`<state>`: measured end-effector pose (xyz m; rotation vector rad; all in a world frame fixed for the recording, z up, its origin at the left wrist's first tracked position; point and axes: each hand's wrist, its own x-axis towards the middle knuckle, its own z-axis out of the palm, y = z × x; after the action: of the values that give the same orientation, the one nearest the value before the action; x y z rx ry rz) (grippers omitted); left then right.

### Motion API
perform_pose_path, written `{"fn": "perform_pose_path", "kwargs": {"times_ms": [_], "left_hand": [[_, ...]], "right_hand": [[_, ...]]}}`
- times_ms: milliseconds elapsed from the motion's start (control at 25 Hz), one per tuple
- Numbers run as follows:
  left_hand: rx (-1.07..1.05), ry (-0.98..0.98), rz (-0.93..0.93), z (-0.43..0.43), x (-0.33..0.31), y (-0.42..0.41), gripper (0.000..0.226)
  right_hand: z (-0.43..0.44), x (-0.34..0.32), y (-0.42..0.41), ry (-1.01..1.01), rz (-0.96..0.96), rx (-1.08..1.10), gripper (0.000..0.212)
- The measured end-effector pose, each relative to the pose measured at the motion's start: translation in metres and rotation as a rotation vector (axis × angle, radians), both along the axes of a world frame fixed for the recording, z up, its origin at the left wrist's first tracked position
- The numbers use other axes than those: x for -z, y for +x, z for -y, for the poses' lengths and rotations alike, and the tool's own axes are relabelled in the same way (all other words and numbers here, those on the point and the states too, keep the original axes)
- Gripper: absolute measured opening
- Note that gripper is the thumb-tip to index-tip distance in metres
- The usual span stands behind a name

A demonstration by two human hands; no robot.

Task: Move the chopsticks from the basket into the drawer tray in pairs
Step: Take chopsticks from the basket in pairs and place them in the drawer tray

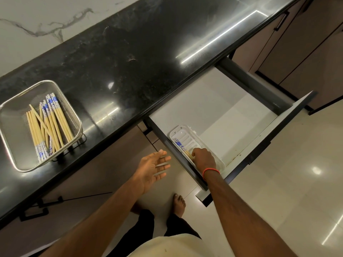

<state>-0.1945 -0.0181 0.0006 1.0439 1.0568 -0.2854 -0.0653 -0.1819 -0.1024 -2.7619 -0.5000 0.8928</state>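
Black speckled stone bench (115, 58) ran diagonally across the view, glossy, with strip-light glare on it. White marbled wall (37, 19) behind it. Brown cabinet fronts (300, 52) with dark handles below and to the right. Pale glossy floor tiles (278, 182); one bare foot (179, 203) stood on them.

Steel mesh basket (11, 115), rectangular, sat on the bench at far left. It held a loose pile of bamboo chopsticks (48, 125) with blue-and-white patterned ends, some crossed, patterned ends pointing both ways.

Drawer (222, 108) below the bench stood pulled open, white inside, dark sides. White plastic tray (185, 136) with a ribbed floor lay against the drawer's left wall. A few chopsticks in the tray (179, 144) lay along its left edge, patterned ends away from the person.

Right hand (203, 157), orange band (211, 171) at the wrist, was down in the tray with fingers curled closed on the plain ends of those chopsticks. Left hand (153, 169) hung free in front of the cabinet, beside the drawer, palm showing, fingers spread apart, holding nothing.
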Motion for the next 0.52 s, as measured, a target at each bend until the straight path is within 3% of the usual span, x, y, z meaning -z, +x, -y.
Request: {"fn": "perform_pose_path", "kwargs": {"times_ms": [520], "left_hand": [[0.011, 0.030, 0.003, -0.007, -0.003, -0.002, 0.028]], "right_hand": [[0.006, -0.013, -0.001, -0.066, 0.025, -0.062, 0.030]]}}
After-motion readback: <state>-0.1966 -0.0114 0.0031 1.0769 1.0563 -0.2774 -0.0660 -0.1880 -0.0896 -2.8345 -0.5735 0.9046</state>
